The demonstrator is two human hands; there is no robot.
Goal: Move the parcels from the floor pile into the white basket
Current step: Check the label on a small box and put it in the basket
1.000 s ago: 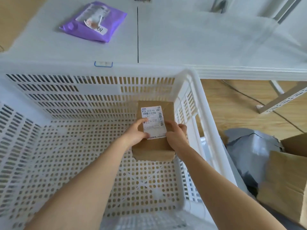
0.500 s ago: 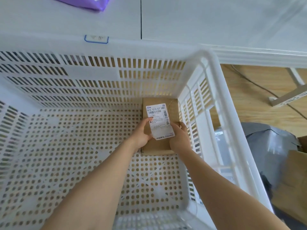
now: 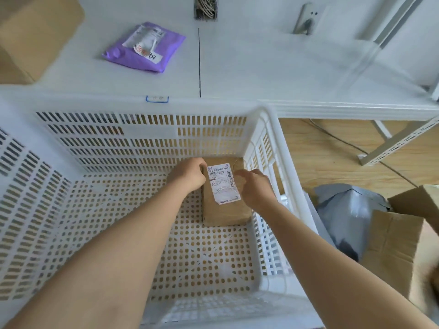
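A small brown cardboard parcel [image 3: 225, 210] with a white printed shipping label [image 3: 223, 184] on its top face lies flat on the perforated floor of the white slotted plastic basket [image 3: 142, 143], tucked into the far right corner, close against the far wall and the right wall.

Both bare forearms reach down into the basket from the near edge. The left hand [image 3: 188, 175] sits at the parcel's far left corner, fingers curled down against the box's edge — whether it truly grips the cardboard or only rests there cannot be told. The right hand [image 3: 254, 188] hovers over the parcel's right side, fingers loosely bent and spread, their tips near the label's right edge; it looks apart from the box and holds nothing.

Outside the basket, on the wooden floor to the right, lie a crumpled grey plastic mailer bag [image 3: 346, 214] and, nearer and further right, brown cardboard boxes [image 3: 401, 252] — these touch one another in a pile.

Beyond the basket's far wall stands a white table [image 3: 261, 67]. On it rests a purple plastic mailer [image 3: 145, 47] with a white label, and a large brown carton [image 3: 31, 36] at the far left.
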